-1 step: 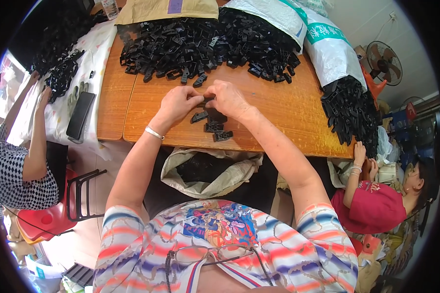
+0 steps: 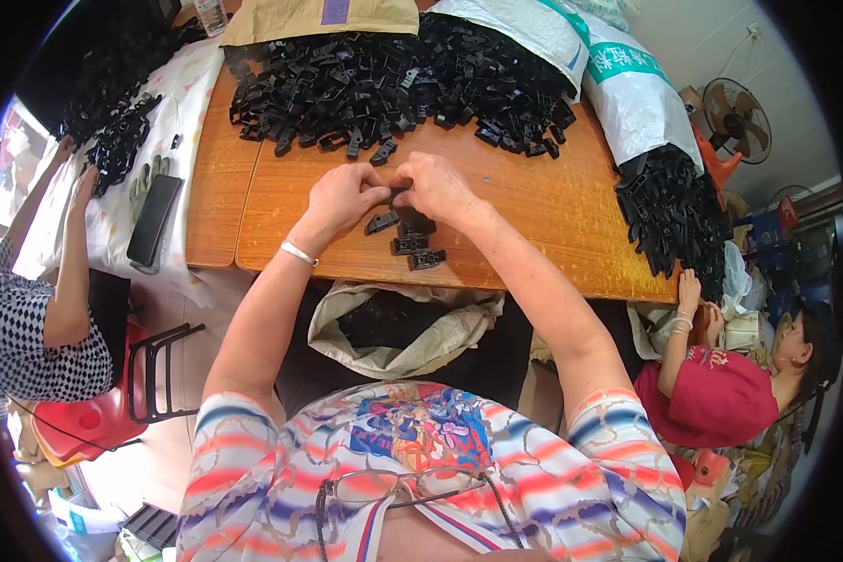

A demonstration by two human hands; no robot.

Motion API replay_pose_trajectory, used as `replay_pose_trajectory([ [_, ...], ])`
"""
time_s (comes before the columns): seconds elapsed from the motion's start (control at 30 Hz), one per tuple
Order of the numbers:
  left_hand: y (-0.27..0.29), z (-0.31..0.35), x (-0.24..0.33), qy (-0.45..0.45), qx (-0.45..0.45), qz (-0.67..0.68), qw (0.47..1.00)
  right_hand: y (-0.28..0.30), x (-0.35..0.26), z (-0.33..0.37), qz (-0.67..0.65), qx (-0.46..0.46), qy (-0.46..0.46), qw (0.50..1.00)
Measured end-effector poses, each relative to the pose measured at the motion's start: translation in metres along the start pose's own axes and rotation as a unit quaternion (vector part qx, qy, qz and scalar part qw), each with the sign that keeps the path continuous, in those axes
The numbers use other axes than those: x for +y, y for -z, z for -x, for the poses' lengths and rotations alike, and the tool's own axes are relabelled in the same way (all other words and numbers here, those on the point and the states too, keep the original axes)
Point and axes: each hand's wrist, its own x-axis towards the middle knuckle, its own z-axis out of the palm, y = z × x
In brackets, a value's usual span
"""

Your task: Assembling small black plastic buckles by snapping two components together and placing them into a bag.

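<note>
Both hands meet over the wooden table, close to its near edge. My left hand (image 2: 345, 199) pinches a small black plastic part (image 2: 399, 194) from the left side. From the right, the fingers of my right hand (image 2: 437, 190) close on the same part, hiding most of it. Just below my fingers lie several loose black plastic parts (image 2: 409, 245), one of them next to my left fingertips. Farther back, a large heap of black plastic parts (image 2: 332, 94) spills from a brown paper sack (image 2: 318, 21) and a white woven sack (image 2: 510, 33).
An open pale sack (image 2: 405, 363) with dark contents hangs below the near edge of the wooden table (image 2: 553, 244). At right, another white sack (image 2: 632, 103) spills black parts beside a person in red (image 2: 721, 393). A person in checks (image 2: 42, 328) works at the left, near a dark tray (image 2: 155, 220).
</note>
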Motion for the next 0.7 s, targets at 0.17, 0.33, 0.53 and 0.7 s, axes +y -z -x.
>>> replay_pose_trajectory([
  [0.17,-0.003,-0.004,-0.002,-0.027,0.006,-0.048,0.998,0.015,0.012,-0.006,-0.11,-0.07,-0.044,0.99],
  [0.33,0.001,-0.008,0.007,-0.019,0.113,-0.042,0.992,0.039,0.072,0.01,0.037,0.1,-0.122,0.987],
  [0.53,-0.021,-0.038,0.005,-0.021,0.164,-0.203,0.965,0.044,0.111,0.002,0.176,0.152,-0.222,0.947],
  [0.7,-0.029,-0.029,0.002,-0.098,0.19,-0.176,0.961,0.035,0.107,0.002,0.143,0.136,-0.177,0.964],
])
